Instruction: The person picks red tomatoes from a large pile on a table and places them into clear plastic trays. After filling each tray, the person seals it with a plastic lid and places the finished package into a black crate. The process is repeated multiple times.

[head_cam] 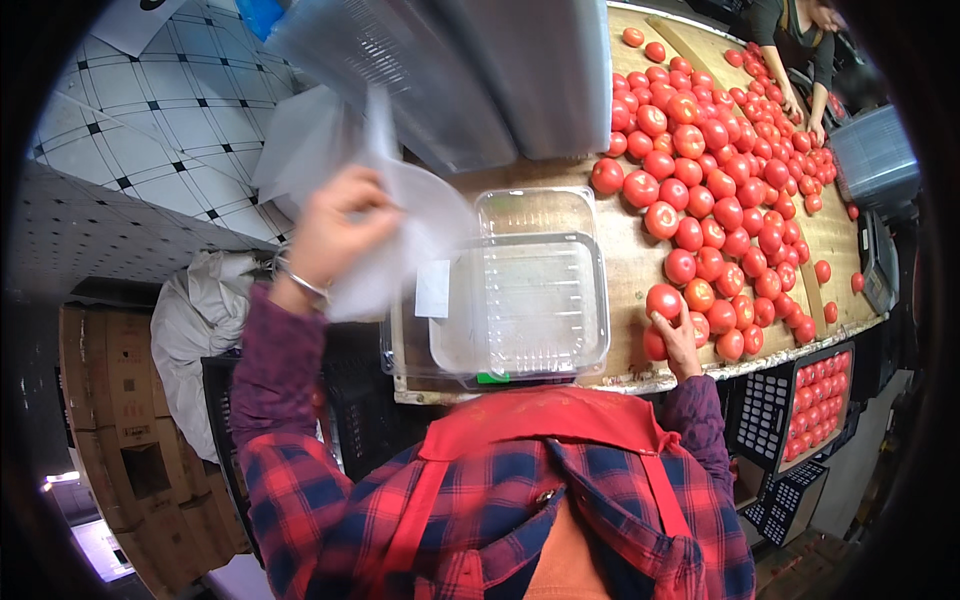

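Blurred by motion, my left hand is raised left of the clear plastic clamshell container, gripping a thin white sheet. The container lies with its lid folded out at the near left part of the wooden table; a small white label shows on it. My right hand is around a red tomato at the near edge of a large spread of tomatoes. Another tomato touches that hand's side; whether it is held too, I cannot tell.
Stacks of clear plastic containers stand at the table's far left. A co-worker's hands touch tomatoes at the far right, near more stacked containers. A wooden strip crosses the table. Black crates, one with tomatoes, sit below right.
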A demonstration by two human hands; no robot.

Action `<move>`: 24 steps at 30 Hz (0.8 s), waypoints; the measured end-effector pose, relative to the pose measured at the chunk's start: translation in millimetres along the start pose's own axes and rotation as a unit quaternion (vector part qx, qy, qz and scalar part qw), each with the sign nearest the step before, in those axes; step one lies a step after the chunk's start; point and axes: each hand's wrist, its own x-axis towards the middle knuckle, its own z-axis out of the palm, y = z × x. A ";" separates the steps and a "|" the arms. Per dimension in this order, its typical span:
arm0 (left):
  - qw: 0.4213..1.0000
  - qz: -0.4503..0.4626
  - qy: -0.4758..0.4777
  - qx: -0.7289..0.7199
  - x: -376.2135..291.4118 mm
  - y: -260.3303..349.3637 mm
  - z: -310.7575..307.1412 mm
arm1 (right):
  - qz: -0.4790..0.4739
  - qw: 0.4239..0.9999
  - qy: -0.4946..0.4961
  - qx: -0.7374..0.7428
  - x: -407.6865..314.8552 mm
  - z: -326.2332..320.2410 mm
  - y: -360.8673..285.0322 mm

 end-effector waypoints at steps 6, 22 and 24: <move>0.971 0.100 -0.189 0.105 -24.9 50.7 185.6 | -0.060 0.995 -0.041 0.061 -26.6 -6.6 -58.3; 0.872 -0.276 -0.401 -0.042 34.7 -16.3 247.1 | -0.338 0.698 -0.468 -0.422 -33.2 126.6 -130.9; 0.887 -0.225 -0.399 -0.053 33.5 -8.0 247.4 | -0.348 0.702 -0.429 -0.449 -29.2 130.7 -111.0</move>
